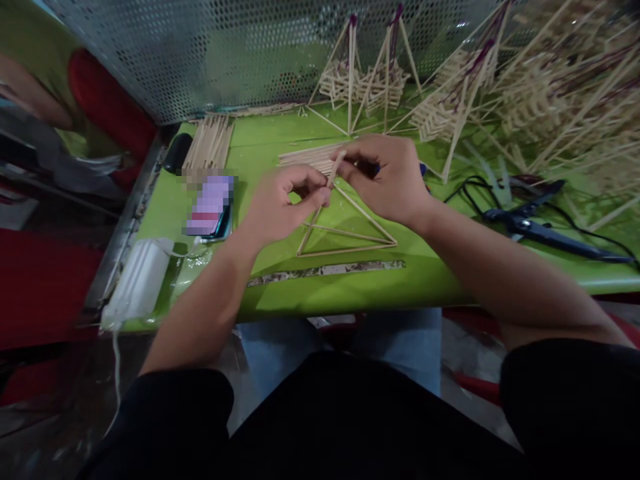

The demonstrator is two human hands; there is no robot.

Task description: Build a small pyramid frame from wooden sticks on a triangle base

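My left hand (285, 200) pinches the lower end of a short wooden stick (337, 168) between thumb and fingertips. On the upper end of that same stick, the thumb and index finger of my right hand (387, 175) are closed. Just below both hands, a triangular frame of thin wooden sticks (350, 251) lies on the green tabletop, its top corner partly hidden by my left hand. Behind my fingers is a row of loose wooden sticks (305, 156). A small blue thing (423, 169) shows beside my right hand, mostly covered.
Finished-looking stick structures (450, 100) crowd the back right. A dark tool (550, 233) with a black cable lies at right. At left are a stick bundle (210, 143), a phone (213, 203) and a white power strip (143, 277). Another person (37, 73) is at far left.
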